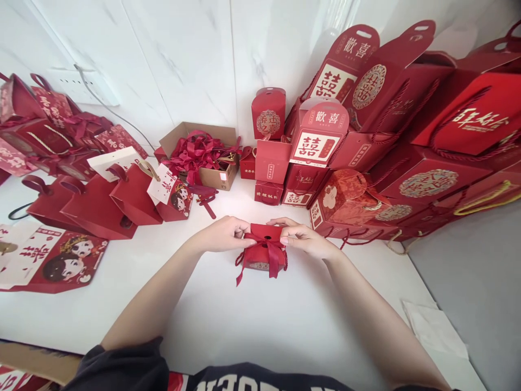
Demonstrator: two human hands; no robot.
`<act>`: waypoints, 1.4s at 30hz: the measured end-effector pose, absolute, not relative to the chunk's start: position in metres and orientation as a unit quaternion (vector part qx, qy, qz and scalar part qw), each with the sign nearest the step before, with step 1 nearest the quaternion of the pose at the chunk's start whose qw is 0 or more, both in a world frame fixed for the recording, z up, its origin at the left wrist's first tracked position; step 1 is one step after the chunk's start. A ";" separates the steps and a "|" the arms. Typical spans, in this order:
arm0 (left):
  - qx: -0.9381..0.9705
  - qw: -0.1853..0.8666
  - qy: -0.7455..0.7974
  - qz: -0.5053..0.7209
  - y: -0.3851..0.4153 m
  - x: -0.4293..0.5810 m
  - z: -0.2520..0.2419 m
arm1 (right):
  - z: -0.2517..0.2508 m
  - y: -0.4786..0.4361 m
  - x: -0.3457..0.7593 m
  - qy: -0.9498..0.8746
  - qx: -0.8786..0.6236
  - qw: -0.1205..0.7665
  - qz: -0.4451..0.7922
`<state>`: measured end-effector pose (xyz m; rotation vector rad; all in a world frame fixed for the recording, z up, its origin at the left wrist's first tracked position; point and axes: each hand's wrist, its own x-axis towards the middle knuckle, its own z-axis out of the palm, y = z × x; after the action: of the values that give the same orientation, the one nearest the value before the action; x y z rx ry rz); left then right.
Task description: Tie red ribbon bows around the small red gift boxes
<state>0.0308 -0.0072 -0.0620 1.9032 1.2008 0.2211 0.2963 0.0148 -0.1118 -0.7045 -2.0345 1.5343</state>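
A small red gift box (258, 265) sits in front of me on the white table, with a dark red ribbon (272, 251) tied in a bow across its front. A red flap with a dark hole stands up behind the bow. My left hand (228, 233) pinches the bow's left loop between thumb and fingers. On the other side, my right hand (306, 239) has its thumb and fingertips closed on the right loop, beside the flap. The ribbon tails hang down over the box front.
Behind the box is an open cardboard box (226, 176) of ribbons. Stacked red gift boxes (423, 182) fill the right side. Red bags (95, 203) and a flat printed carton (77, 260) lie left. White paper (434, 328) rests at the right edge.
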 end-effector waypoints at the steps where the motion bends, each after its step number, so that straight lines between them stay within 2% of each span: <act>1: 0.758 0.425 0.486 0.087 -0.008 0.032 -0.062 | -0.111 0.015 0.297 -0.747 -0.260 0.241 0.563; 4: 0.751 0.421 0.501 0.086 -0.011 0.037 -0.062 | -0.104 0.012 0.297 -0.760 -0.281 0.233 0.538; 10: 0.757 0.364 0.535 0.095 -0.019 0.044 -0.058 | -0.091 -0.005 0.275 -0.777 -0.369 0.322 0.396; 16: 0.778 0.301 0.546 0.080 -0.021 0.047 -0.057 | -0.098 -0.015 0.254 -0.817 -0.348 0.306 0.342; 22: 0.780 0.292 0.549 0.068 -0.019 0.045 -0.059 | -0.102 -0.014 0.254 -0.817 -0.372 0.290 0.331; 25: 0.781 0.342 0.514 0.097 -0.011 0.039 -0.068 | -0.105 -0.012 0.255 -0.814 -0.367 0.294 0.340; 29: 0.754 0.503 0.396 0.148 0.004 0.031 -0.090 | -0.108 -0.010 0.255 -0.808 -0.361 0.303 0.354; 32: 0.710 0.583 0.351 0.182 0.012 0.027 -0.104 | -0.107 -0.010 0.257 -0.806 -0.355 0.303 0.363; 38: 0.666 0.640 0.333 0.190 0.012 0.019 -0.095 | -0.094 -0.004 0.280 -0.783 -0.353 0.307 0.409; 42: 0.662 0.625 0.371 0.184 0.006 0.024 -0.083 | -0.091 0.001 0.291 -0.772 -0.365 0.290 0.432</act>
<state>0.0240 0.0064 -0.0833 1.5180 0.8517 0.4225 0.2909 0.0012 -0.0907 -0.9734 -2.0586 1.1525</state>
